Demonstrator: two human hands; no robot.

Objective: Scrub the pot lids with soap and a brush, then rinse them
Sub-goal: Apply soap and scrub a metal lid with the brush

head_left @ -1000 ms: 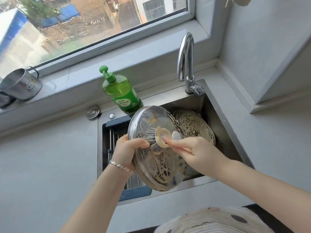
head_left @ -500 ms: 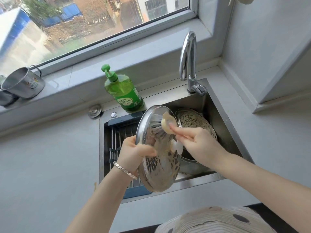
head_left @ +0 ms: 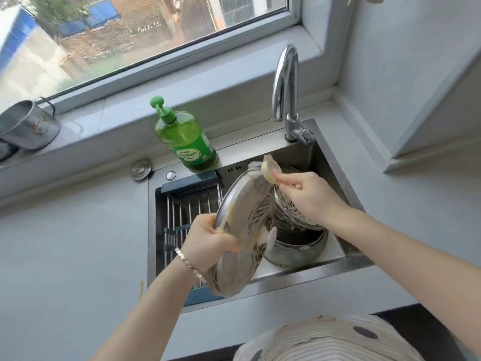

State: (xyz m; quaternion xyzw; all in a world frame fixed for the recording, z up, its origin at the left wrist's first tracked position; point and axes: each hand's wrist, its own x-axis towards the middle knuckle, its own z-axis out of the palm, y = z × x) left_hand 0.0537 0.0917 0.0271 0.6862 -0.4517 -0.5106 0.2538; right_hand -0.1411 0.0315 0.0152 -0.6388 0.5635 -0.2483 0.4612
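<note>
Your left hand (head_left: 210,238) holds the pot lid (head_left: 244,217) by its low rim, over the sink (head_left: 312,273). Your right hand (head_left: 307,196) pinches the brush (head_left: 269,169) at the lid's top edge. The lid runs down from there toward your left hand.

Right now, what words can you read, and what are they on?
Bottle label: white Chinese characters, too blurred to read.
Mug sticker: too blurred to tell whether it has words.
No other text shows.
</note>
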